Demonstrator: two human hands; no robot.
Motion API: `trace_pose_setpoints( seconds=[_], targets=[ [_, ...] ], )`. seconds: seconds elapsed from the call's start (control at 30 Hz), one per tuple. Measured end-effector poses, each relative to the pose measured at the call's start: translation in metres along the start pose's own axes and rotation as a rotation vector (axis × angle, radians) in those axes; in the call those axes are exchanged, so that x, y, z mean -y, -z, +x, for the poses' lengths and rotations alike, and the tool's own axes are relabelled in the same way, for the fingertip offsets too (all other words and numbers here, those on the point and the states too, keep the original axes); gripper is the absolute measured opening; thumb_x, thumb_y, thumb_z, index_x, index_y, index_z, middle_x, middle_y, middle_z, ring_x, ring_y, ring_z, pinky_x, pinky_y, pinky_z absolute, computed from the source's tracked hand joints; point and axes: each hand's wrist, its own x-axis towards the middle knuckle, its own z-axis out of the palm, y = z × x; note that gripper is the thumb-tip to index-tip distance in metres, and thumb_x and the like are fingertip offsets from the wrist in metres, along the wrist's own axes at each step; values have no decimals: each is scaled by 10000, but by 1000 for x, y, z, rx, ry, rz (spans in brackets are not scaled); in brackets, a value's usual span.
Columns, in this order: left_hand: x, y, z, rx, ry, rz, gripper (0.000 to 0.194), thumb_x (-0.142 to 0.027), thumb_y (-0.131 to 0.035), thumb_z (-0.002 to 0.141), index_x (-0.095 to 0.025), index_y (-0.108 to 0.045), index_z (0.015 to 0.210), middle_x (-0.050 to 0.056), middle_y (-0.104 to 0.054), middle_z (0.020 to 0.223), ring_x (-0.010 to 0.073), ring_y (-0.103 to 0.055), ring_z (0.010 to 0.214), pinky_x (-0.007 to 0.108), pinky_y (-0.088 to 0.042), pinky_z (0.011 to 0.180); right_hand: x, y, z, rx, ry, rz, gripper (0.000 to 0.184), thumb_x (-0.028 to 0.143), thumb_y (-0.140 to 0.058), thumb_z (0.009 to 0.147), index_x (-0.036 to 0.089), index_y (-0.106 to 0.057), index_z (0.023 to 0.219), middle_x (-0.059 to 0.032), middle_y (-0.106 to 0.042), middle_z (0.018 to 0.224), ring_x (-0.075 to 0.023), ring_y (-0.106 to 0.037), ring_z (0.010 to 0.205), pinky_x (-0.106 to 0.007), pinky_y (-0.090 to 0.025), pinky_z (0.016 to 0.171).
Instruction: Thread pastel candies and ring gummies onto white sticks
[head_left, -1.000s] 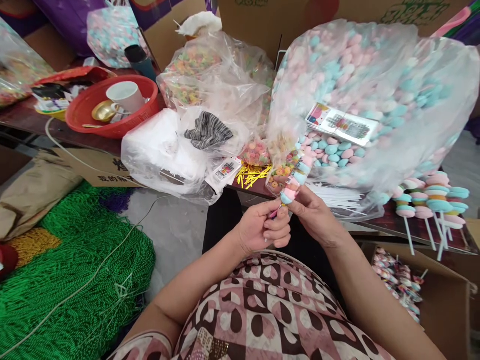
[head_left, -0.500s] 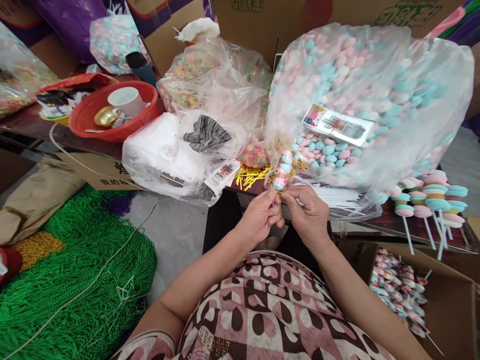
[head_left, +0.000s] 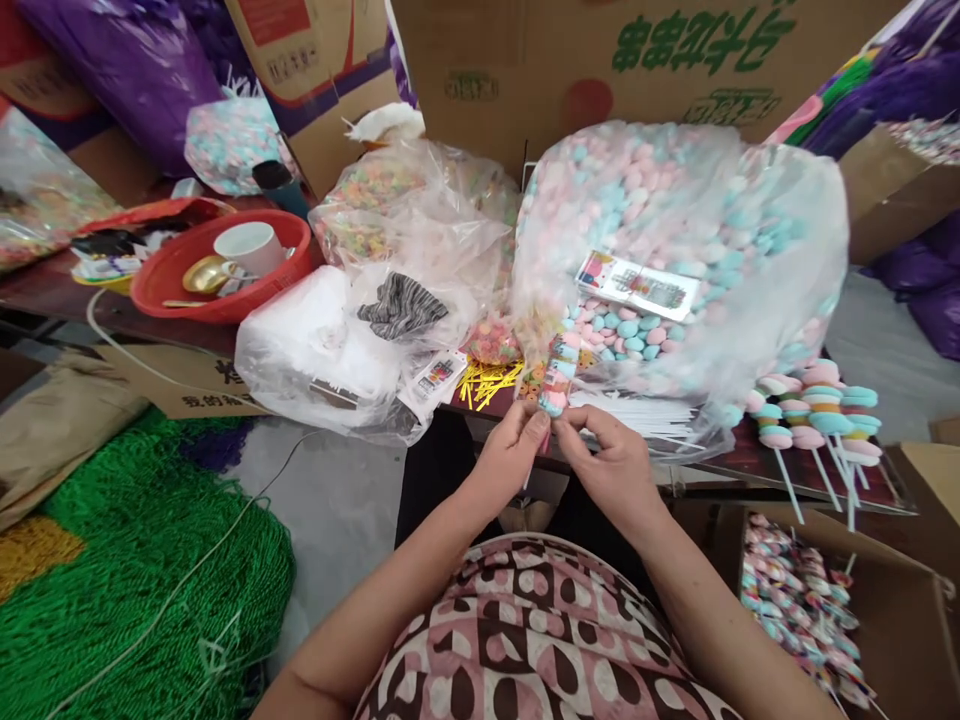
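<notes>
A wrapped marshmallow skewer (head_left: 559,372) in pink, blue and white stands tilted between my hands, just past the table's front edge. My left hand (head_left: 508,452) is closed around its lower end, and the white stick pokes out below the fingers. My right hand (head_left: 611,462) is pinched at the neck of the wrapper, close to the left fingertips; what lies in the pinch is too small to make out. Just beyond are yellow twist ties (head_left: 487,384) and a small bag of ring gummies (head_left: 493,340).
A big bag of marshmallows (head_left: 675,200) carries a stack of printed cards (head_left: 637,285). White sticks (head_left: 645,415) lie in front. Unwrapped skewers (head_left: 817,410) overhang the table's right end. Below stands a carton (head_left: 900,620) with wrapped skewers. At left are a red basin (head_left: 150,290) and green beads (head_left: 150,570).
The view has tipped up. The skewer has swung from leaning right to more upright. My right hand has come from behind the skewer to the wrapper's neck; the left keeps its grip.
</notes>
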Motion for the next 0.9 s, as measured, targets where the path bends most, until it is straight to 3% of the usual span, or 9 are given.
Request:
trace_pose_setpoints(
  seconds=[0.1, 0.17, 0.27, 0.37, 0.43, 0.5, 0.63, 0.8, 0.9],
  targets=[
    [-16, 7, -1, 58, -66, -166, 453, -396, -628, 862, -228, -571, 1278, 66, -656, 1201, 186, -567, 1148, 303, -393, 1032, 6, -1, -1, 8, 117, -52, 152, 208, -532, 845, 196, -625, 726, 12, -628, 664, -110, -567, 606, -215, -447, 604],
    [-30, 12, -5, 115, -78, -321, 542, -354, -650, 843, -270, -527, 1364, 64, -634, 1287, 203, -562, 1199, 329, -368, 1074, 5, 0, 1, 17, 157, -83, 166, 188, -516, 853, 200, -610, 717, 17, -616, 643, -106, -556, 583, -215, -435, 571],
    [-50, 19, -15, 210, -174, -310, 367, -424, -543, 901, -236, -687, 1181, 81, -711, 1128, 247, -586, 1174, 386, -362, 1082, 1, 7, 10, -54, 220, -160, 166, 175, -513, 864, 203, -616, 737, 8, -637, 656, -115, -566, 585, -231, -438, 565],
    [-55, 19, -21, 275, -256, -21, 445, -475, -440, 944, -187, -771, 865, 98, -734, 925, 252, -599, 1096, 387, -340, 1084, 4, 16, 18, -204, 296, -254, 129, 180, -533, 875, 210, -630, 795, -11, -669, 718, -131, -587, 620, -260, -460, 601],
    [-50, 16, -17, 223, -162, 83, 440, -493, -481, 927, -179, -749, 774, 79, -712, 813, 216, -614, 927, 353, -408, 990, 11, 17, 16, -236, 377, -295, 121, 163, -545, 875, 217, -625, 802, -13, -666, 715, -138, -592, 639, -271, -463, 614],
    [-44, 13, -10, 114, -4, -54, 481, -576, -496, 893, -170, -715, 757, 40, -640, 667, 164, -564, 695, 300, -473, 775, 18, 13, 11, -169, 488, -290, 131, 137, -551, 872, 221, -621, 800, -7, -652, 682, -140, -588, 637, -271, -460, 607],
    [-43, 20, -4, -19, 160, -421, 619, -727, -479, 816, -145, -686, 777, -59, -389, 444, 71, -283, 393, 211, -269, 422, 20, 8, 3, -29, 537, -235, 181, 110, -518, 879, 224, -600, 765, 9, -614, 625, -128, -563, 580, -256, -454, 563],
    [-39, 29, -12, 212, 191, -70, 626, -646, -480, 870, -115, -642, 580, -45, -351, 337, 51, -283, 316, 225, -209, 411, 19, 13, 15, -136, 514, -218, 160, 97, -552, 858, 227, -591, 775, 17, -607, 628, -132, -579, 582, -248, -454, 551],
    [-31, 24, -8, 202, 236, -106, 666, -683, -414, 875, -148, -530, 496, -45, -337, 343, 50, -267, 307, 226, -199, 391, 23, 7, 14, -137, 604, -173, 166, 78, -558, 837, 235, -600, 806, 15, -610, 626, -140, -571, 561, -258, -454, 530]
  ],
)
